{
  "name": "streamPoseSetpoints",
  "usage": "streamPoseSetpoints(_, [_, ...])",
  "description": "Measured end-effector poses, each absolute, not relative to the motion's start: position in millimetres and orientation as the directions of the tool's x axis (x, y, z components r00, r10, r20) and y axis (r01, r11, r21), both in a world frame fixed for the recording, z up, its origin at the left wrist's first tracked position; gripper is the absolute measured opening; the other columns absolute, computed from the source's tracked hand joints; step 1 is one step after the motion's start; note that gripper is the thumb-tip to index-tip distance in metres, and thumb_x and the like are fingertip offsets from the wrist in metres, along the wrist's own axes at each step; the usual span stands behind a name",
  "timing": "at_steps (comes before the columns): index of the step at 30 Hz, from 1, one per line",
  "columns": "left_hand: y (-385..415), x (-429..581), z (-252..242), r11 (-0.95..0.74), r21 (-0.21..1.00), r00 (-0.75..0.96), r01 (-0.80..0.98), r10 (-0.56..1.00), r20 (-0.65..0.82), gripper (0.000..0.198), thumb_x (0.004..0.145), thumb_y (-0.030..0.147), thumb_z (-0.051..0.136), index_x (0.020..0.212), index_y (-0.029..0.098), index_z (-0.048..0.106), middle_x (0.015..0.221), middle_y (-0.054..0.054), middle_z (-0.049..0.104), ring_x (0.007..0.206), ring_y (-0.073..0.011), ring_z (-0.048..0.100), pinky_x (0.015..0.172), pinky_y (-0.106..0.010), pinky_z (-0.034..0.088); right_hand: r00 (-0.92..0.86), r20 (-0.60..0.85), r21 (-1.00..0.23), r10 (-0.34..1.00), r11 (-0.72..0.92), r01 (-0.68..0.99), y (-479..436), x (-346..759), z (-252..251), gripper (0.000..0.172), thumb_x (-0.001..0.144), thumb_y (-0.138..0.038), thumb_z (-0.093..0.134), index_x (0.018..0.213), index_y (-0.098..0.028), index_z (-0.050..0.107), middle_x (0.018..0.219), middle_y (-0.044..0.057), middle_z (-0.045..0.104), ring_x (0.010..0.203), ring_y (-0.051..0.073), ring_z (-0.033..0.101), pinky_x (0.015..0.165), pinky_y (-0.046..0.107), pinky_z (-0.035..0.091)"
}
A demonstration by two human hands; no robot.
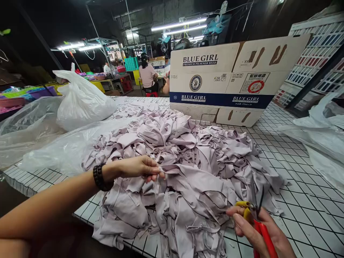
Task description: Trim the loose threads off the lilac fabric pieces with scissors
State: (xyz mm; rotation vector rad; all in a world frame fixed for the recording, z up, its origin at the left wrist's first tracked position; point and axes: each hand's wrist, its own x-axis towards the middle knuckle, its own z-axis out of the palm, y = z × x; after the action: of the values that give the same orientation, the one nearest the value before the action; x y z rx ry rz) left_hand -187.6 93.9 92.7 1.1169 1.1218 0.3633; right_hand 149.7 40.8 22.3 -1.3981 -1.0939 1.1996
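A big heap of pale lilac fabric pieces (188, 168) covers the middle of the gridded table (301, 200). My left hand (139, 167), with a dark bead bracelet on the wrist, pinches a strip of the fabric over the left part of the heap, fingers closed. My right hand (258, 231) at the bottom right grips thread snips (255, 211) with red and yellow handles, the thin dark blades pointing up beside the heap's right edge.
A Blue Girl cardboard box (228, 82) stands behind the heap. A filled white plastic bag (80, 100) and clear plastic sheeting (32, 132) lie to the left; more plastic (322, 139) at the right. People sit at far tables (147, 77).
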Motion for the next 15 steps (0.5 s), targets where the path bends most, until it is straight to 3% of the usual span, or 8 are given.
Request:
streamPoseSetpoints(4, [84, -159, 103, 0.352, 0.907, 0.601, 0.232, 0.681, -0.418, 0.038, 0.077, 0.050, 0.073, 0.083, 0.012, 0.073, 0.080, -0.002, 0.071, 0.057, -0.0066, 0.054, 0.062, -0.020, 0.044, -0.040, -0.168, -0.985, 0.985, -0.169, -0.023, 52, 135, 28, 0.039, 0.068, -0.046, 0.078, 0.094, -0.022, 0.061, 0.093, 0.004, 0.072, 0.056, 0.012, 0.054, 0.053, 0.024, 0.048])
streamPoseSetpoints(9, [67, -117, 117, 0.377, 0.920, 0.721, 0.110, 0.607, -0.335, 0.033, 0.085, 0.046, 0.067, 0.084, 0.013, 0.073, 0.074, -0.002, 0.071, 0.055, -0.0070, 0.056, 0.061, -0.019, 0.046, -0.263, -0.164, -0.933, 0.951, -0.236, -0.273, 52, 100, 56, 0.046, 0.072, -0.040, 0.080, 0.110, -0.023, 0.060, 0.066, -0.005, 0.059, 0.055, 0.010, 0.055, 0.057, 0.022, 0.049])
streamPoseSetpoints(12, [55, -92, 116, 0.440, 0.889, 0.704, -0.125, 0.671, -0.233, 0.033, 0.083, 0.045, 0.069, 0.088, 0.012, 0.072, 0.071, -0.003, 0.070, 0.055, -0.0086, 0.061, 0.063, -0.020, 0.049, -0.363, -0.112, -0.878, 0.925, -0.263, -0.399, 46, 88, 64, 0.043, 0.073, -0.039, 0.079, 0.108, -0.023, 0.060, 0.062, -0.005, 0.058, 0.054, 0.012, 0.058, 0.057, 0.025, 0.052])
streamPoseSetpoints(15, [44, -66, 103, 0.469, 0.784, 0.623, -0.407, 0.770, -0.138, 0.034, 0.083, 0.044, 0.070, 0.087, 0.011, 0.069, 0.068, -0.004, 0.069, 0.057, -0.0123, 0.066, 0.062, -0.021, 0.053, -0.236, -0.069, -0.862, 0.969, -0.177, -0.475, 42, 87, 56, 0.049, 0.072, -0.035, 0.081, 0.114, -0.026, 0.058, 0.064, -0.006, 0.058, 0.041, 0.008, 0.052, 0.041, 0.020, 0.047])
